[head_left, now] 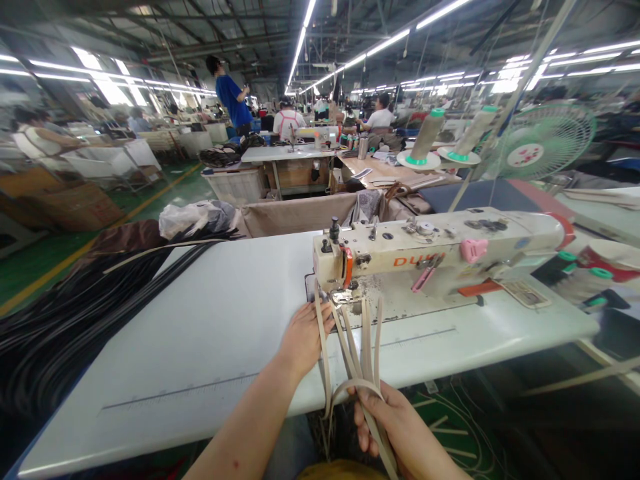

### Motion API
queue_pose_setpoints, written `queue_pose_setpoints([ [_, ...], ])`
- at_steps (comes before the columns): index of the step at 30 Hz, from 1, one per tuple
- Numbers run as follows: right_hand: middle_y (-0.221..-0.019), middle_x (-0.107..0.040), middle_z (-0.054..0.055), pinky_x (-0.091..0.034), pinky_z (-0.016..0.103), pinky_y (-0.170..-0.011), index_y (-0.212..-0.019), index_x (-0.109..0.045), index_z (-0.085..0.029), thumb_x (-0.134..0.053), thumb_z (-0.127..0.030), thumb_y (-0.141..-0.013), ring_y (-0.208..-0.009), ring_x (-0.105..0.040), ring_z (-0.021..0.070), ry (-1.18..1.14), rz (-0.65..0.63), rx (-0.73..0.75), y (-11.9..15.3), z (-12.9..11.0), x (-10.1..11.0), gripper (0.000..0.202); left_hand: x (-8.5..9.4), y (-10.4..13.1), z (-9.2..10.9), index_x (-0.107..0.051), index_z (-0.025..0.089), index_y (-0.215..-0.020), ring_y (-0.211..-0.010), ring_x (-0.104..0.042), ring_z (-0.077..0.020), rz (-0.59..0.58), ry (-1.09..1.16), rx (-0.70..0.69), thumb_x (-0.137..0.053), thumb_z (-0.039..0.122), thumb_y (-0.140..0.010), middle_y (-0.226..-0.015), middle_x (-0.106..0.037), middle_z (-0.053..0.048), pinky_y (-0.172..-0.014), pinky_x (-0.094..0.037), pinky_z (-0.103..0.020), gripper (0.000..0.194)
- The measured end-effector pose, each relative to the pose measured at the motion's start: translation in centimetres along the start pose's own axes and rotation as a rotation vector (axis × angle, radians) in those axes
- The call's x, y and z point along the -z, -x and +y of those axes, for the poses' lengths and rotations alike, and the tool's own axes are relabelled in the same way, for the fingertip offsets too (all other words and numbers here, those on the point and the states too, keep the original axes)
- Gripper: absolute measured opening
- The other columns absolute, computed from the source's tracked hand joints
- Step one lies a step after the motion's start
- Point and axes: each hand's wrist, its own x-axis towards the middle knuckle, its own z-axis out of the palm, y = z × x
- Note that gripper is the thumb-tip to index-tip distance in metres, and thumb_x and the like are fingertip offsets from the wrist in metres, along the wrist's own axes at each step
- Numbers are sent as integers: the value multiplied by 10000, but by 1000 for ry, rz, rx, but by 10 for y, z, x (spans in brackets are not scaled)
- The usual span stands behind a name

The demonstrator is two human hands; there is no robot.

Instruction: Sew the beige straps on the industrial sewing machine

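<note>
Pale desk (225, 320), one sewing machine (380, 248); beige strips (367, 340), clamped in my right fingers (364, 437); my left fingers (327, 320), beside presser foot (343, 297), grip unclear

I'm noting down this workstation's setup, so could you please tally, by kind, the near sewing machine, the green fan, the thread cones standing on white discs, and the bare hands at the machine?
Sewing machine: 1
Green fan: 1
Thread cones: 2
Bare hands: 2 (left hand, right hand)
Total: 6
</note>
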Motion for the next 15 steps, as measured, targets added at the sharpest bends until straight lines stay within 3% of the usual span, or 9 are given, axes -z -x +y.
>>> queue_pose_setpoints([
  [7,-678,-689,-19,-389,187,-410,-965,-633,-164,-746,-557,-834,-453,-608,90,8,-13,18,-3,6,4,430,0,0,0,-629,223,-1385,-1353,-610,-271,15,4,-12,-444,305,-1095,-1391,-697,-95,-1159,-485,-533,353],
  [15,-656,-684,-22,-380,184,-400,-951,-643,-164,-759,-565,-818,-436,-601,90,-10,-18,18,-4,10,6,439,0,0,1,-638,224,-1364,-1348,-615,-277,36,20,-16,-455,296,-1091,-1382,-703,-92,-1152,-495,-533,337],
])
